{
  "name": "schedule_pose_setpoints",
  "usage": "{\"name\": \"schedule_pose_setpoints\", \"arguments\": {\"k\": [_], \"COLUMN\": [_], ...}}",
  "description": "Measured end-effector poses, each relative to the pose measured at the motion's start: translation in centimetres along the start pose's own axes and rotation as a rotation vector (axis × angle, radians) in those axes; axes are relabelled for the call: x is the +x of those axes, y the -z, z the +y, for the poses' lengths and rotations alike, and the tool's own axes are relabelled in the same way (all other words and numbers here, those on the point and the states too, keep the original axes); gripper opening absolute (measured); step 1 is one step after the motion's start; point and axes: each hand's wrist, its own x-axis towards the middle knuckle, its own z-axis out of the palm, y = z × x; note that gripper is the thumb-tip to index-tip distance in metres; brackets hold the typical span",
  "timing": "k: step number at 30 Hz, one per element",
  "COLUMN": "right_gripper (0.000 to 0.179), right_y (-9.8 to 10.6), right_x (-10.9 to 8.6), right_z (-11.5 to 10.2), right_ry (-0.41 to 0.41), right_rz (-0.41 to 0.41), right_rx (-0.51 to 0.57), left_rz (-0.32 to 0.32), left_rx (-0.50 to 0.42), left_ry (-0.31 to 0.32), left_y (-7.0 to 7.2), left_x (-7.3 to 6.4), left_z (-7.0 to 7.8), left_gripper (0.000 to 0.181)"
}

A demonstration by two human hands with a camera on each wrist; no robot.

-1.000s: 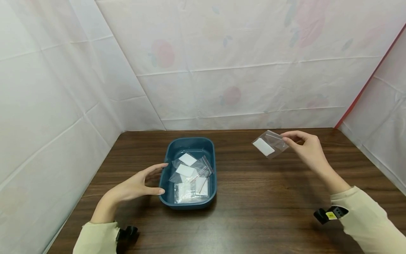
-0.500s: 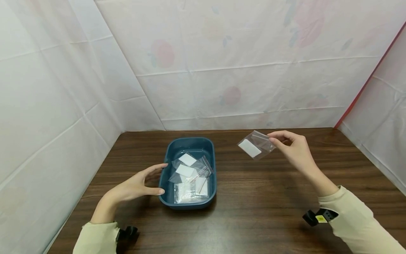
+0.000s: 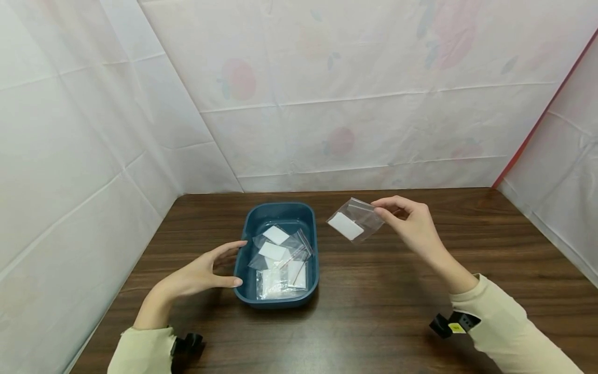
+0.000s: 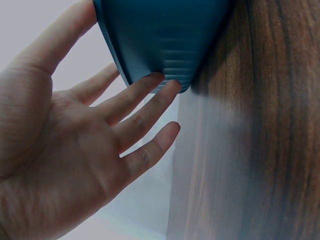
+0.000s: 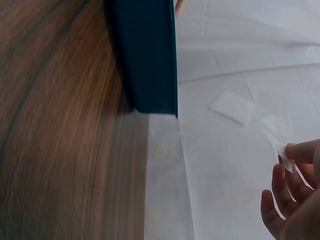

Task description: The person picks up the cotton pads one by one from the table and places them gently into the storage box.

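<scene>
A blue rectangular plastic bin point(image 3: 282, 213) sits on the table left of centre. Inside lie several small clear zip bags point(image 3: 282, 284) holding flat white pieces. My left hand point(image 3: 198, 271) is at the bin's left side, thumb and index fingertip right at the rim. Its other fingers reach along the outer wall, fairly straight, in the left wrist view. Up and to the right of the bin, my right hand point(image 3: 411, 226) pinches one corner of another clear zip bag point(image 3: 369, 221) between thumb and fingers. A white rectangular piece point(image 3: 345, 226) shows in that bag's far end.
The dark wood-grain table point(image 3: 374, 322) spreads beneath everything. A white sheet point(image 3: 289, 140) with faded fruit prints hangs behind the table, and more sheeting stands at the left and right. Black wrist devices point(image 3: 455, 323) are strapped at the sleeves.
My right hand has carried the zip bag leftward and slightly down, closer to the bin. My left hand and the bin have stayed in place.
</scene>
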Motion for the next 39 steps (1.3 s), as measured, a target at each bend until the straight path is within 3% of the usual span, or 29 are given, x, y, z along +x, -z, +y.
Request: {"name": "schedule_pose_setpoints", "arguments": {"k": [15,28,39], "right_gripper": [0.013,0.012,0.012], "right_y": [-3.4,-6.5,-9.3], "right_x": [-0.4,-0.7,-1.5], "right_z": [-2.3,-4.1,-4.3], "right_ry": [0.051,0.041,0.036], "right_rz": [-0.077,-0.134,-0.197], "right_rx": [0.151,0.249,0.307], "left_rz": [-0.010,-0.011,-0.014], "left_rx": [-0.014,-0.023,-0.018], "left_ry": [-0.001,0.002,0.000], "left_y": [0.1,0.1,0.0], "left_x": [-0.1,-0.1,0.0], "left_z": [-0.1,-0.1,0.0], "left_gripper": [0.083,0.082,0.083]}}
